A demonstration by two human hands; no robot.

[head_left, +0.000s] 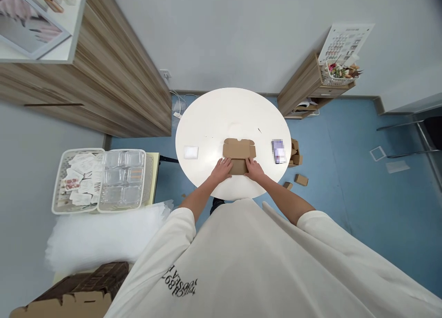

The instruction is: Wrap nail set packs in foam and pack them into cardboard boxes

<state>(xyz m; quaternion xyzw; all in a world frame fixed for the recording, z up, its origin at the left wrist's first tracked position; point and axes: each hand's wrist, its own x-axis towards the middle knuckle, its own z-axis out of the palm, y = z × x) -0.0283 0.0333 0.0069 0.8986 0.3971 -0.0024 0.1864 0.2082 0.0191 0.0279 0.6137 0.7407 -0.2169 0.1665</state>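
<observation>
A small brown cardboard box (238, 166) lies on the round white table (203, 120), near the edge closest to me. Its lid (238, 148) is unfolded flat toward the far side, with side tabs sticking out. My left hand (222, 169) grips the box's left side, fingers curled over the edge. On the right side, my right hand (254, 169) holds it in the same way. The inside of the box is too small to make out. A white packet (191, 152) rests left of the box, and a purple-and-white stack (278, 151), partly pixelated, lies to the right.
Left of me are white baskets (100, 207) with packets and clear containers, above a white sheet stack (103, 235). An open carton (294, 153) and small boxes (301, 179) sit on the floor at right. A wooden cabinet (300, 85) stands by the wall.
</observation>
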